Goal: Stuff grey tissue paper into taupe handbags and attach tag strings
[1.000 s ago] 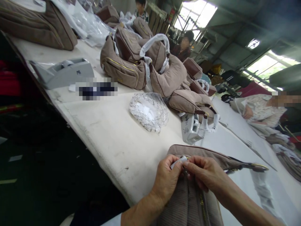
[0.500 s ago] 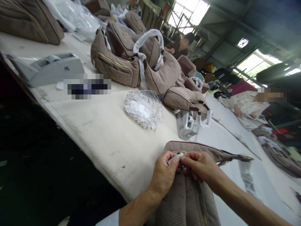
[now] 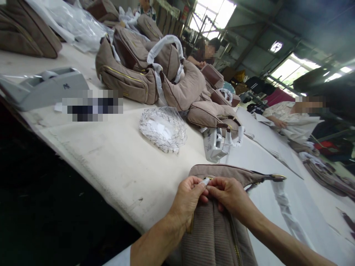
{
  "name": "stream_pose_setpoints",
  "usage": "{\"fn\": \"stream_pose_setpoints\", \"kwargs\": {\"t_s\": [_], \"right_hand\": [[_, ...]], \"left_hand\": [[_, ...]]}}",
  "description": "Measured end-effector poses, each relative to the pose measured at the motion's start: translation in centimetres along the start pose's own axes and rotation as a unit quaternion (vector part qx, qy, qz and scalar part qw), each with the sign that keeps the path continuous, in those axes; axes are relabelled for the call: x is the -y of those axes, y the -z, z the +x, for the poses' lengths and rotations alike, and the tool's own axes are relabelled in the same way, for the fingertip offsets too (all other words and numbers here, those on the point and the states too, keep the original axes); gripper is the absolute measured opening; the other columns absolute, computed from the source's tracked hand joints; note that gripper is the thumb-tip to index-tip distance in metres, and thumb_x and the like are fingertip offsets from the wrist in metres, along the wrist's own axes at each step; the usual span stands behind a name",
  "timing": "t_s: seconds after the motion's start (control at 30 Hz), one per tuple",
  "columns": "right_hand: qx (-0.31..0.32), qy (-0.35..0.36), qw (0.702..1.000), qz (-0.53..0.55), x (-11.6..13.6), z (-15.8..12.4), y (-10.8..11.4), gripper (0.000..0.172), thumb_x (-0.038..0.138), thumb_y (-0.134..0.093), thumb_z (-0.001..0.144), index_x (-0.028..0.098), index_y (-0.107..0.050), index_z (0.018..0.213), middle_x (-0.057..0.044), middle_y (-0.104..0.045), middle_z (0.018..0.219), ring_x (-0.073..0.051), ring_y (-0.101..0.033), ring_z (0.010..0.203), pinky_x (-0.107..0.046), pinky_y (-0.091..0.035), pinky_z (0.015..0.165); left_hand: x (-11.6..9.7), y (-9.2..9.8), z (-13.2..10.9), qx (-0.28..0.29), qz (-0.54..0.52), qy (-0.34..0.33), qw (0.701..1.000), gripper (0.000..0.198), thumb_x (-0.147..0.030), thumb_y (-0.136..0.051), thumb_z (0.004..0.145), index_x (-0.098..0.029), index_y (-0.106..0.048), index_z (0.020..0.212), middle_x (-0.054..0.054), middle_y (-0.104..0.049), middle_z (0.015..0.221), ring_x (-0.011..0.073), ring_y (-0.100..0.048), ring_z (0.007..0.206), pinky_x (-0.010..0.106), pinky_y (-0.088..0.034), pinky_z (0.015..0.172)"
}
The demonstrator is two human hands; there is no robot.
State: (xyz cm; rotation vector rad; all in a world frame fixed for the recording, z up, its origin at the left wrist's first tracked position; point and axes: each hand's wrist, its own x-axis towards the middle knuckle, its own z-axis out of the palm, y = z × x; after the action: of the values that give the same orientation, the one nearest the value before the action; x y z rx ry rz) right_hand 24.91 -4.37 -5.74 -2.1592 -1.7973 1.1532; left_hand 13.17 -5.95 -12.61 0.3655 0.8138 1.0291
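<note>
A taupe ribbed bag (image 3: 216,236) with gold zips lies at the near edge of the white table (image 3: 116,159). My left hand (image 3: 187,201) and my right hand (image 3: 230,195) meet over its top edge. Both pinch a small white wrapping piece (image 3: 205,181) at a zip pull, fingers pressed together. The bag's strap end (image 3: 273,178) sticks out to the right, with a white wrapped strap (image 3: 288,214) trailing below it.
A white patterned plastic bag (image 3: 163,129), a small tape dispenser (image 3: 212,146) and a grey tape dispenser (image 3: 44,88) lie on the table. Taupe bags (image 3: 155,74) are piled behind. Two other people sit at the far right and back.
My view has shifted, so everything slid left and slightly up. My hands stay pinched at the same spot on the bag, and the white piece shows less between my fingers.
</note>
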Motion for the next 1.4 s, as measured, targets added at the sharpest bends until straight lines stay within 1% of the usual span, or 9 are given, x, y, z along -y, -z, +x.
{"fn": "stream_pose_setpoints", "kwargs": {"t_s": [0.17,0.33,0.53,0.7,0.87,1.03,1.17,1.3,1.4], "right_hand": [[-0.033,0.025,0.998,-0.055,0.1,0.0,-0.8,0.03,0.036,-0.047,0.083,0.016,-0.06,0.065,-0.001,-0.06,0.051,-0.01,-0.05,0.038,-0.019,-0.032,0.039],[-0.042,0.082,0.985,-0.148,0.3,0.5,-1.2,0.03,0.029,-0.043,0.084,0.017,-0.055,0.059,-0.002,-0.062,0.056,-0.012,-0.053,0.045,-0.021,-0.033,0.044],[0.06,0.056,0.963,-0.257,2.2,0.2,2.1,0.021,0.024,-0.049,0.078,0.018,-0.057,0.059,0.0,-0.057,0.045,-0.013,-0.054,0.045,-0.021,-0.033,0.046],[0.085,0.185,0.929,-0.308,4.7,1.9,4.3,0.021,0.028,-0.048,0.084,0.019,-0.067,0.086,-0.001,-0.064,0.066,-0.013,-0.056,0.058,-0.022,-0.035,0.053],[0.226,0.256,0.875,-0.343,6.7,4.7,3.3,0.019,0.018,-0.052,0.078,0.018,-0.071,0.084,-0.002,-0.066,0.073,-0.012,-0.055,0.063,-0.021,-0.036,0.058],[0.285,0.193,0.881,-0.325,7.1,6.1,2.1,0.01,0.021,-0.058,0.072,0.016,-0.067,0.072,0.001,-0.061,0.063,-0.01,-0.05,0.057,-0.019,-0.035,0.053],[0.267,0.247,0.885,-0.293,6.7,6.4,2.3,0.01,0.018,-0.054,0.074,0.016,-0.063,0.07,0.002,-0.056,0.064,-0.009,-0.047,0.058,-0.019,-0.034,0.053],[0.19,0.246,0.923,-0.225,6.6,6.6,3.2,0.016,0.025,-0.05,0.08,0.015,-0.061,0.075,0.002,-0.055,0.062,-0.009,-0.047,0.055,-0.019,-0.034,0.051],[0.157,0.259,0.929,-0.214,6.6,6.5,3.6,0.019,0.027,-0.05,0.083,0.016,-0.064,0.083,0.0,-0.061,0.07,-0.011,-0.052,0.06,-0.021,-0.038,0.055]], "left_hand": [[0.0,-0.3,-0.2,-0.015,-0.024,0.006,1.0,0.045,-0.028,-0.062,0.07,-0.016,-0.038,0.106,-0.004,-0.06,0.059,0.009,-0.052,0.047,0.02,-0.042,0.052],[0.3,0.1,-0.8,-0.019,0.046,-0.053,0.997,0.048,-0.027,-0.056,0.077,-0.014,-0.035,0.118,-0.005,-0.056,0.06,0.0103,-0.051,0.052,0.022,-0.043,0.055],[0.7,0.9,-1.7,-0.051,0.243,-0.19,0.95,0.053,-0.02,-0.053,0.082,-0.017,-0.036,0.132,-0.007,-0.05,0.059,0.0123,-0.049,0.058,0.023,-0.041,0.064],[1.1,1.0,-1.8,-0.041,0.253,-0.208,0.944,0.059,-0.02,-0.051,0.084,-0.018,-0.03,0.138,-0.003,-0.056,0.067,0.0144,-0.053,0.064,0.025,-0.042,0.067],[1.2,1.3,-1.8,-0.031,0.256,-0.212,0.943,0.059,-0.017,-0.049,0.085,-0.021,-0.027,0.139,-0.001,-0.063,0.077,0.0149,-0.058,0.07,0.026,-0.044,0.072],[1.0,1.4,-1.9,-0.03,0.237,-0.208,0.948,0.058,-0.014,-0.048,0.084,-0.023,-0.029,0.138,0.002,-0.067,0.089,0.0155,-0.061,0.079,0.025,-0.044,0.075],[1.1,1.8,-1.5,-0.053,0.221,-0.184,0.956,0.057,-0.015,-0.052,0.082,-0.02,-0.033,0.135,-0.002,-0.064,0.074,0.0141,-0.057,0.068,0.025,-0.044,0.07],[2.0,2.6,-0.5,-0.036,0.122,-0.069,0.989,0.029,-0.027,-0.058,0.079,-0.012,-0.054,0.104,-0.003,-0.055,0.06,0.0132,-0.052,0.056,0.024,-0.043,0.056],[2.5,2.9,-0.3,-0.022,0.072,-0.039,0.996,0.021,-0.029,-0.057,0.079,-0.013,-0.055,0.092,-0.001,-0.056,0.061,0.0131,-0.053,0.056,0.024,-0.044,0.055]]}}
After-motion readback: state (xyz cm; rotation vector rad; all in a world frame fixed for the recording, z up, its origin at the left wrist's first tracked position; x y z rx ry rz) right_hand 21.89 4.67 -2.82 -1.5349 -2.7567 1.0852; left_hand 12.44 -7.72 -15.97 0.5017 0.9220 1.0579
